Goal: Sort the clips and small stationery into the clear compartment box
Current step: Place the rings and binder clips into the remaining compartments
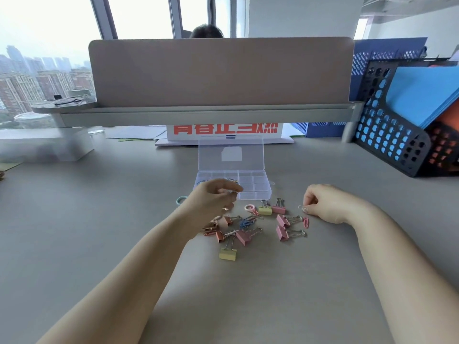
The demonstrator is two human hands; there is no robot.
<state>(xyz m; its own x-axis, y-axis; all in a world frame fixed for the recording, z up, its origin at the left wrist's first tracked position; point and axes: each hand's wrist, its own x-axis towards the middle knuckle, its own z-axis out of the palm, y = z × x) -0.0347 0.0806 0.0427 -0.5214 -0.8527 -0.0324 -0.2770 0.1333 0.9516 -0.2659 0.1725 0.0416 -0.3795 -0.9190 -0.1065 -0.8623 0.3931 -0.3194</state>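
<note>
The clear compartment box [258, 186] lies open on the desk, its lid [231, 153] standing up behind it. A few paper clips lie in its left compartments. My left hand [213, 197] hovers over the box's front left corner and pinches a small metal clip. My right hand [323, 202] rests on the desk to the right and pinches a white paper clip [302, 208]. Between them lies a scatter of pink binder clips [283, 220], yellow binder clips [228, 254], a blue paper clip [246, 222] and a pink ring [249, 207].
A teal ring [180, 200] lies left of my left hand. A black mesh file holder [397, 135] with blue folders stands at the right. A desk divider [221, 73] with a shelf runs behind the box. Another person's head shows beyond it.
</note>
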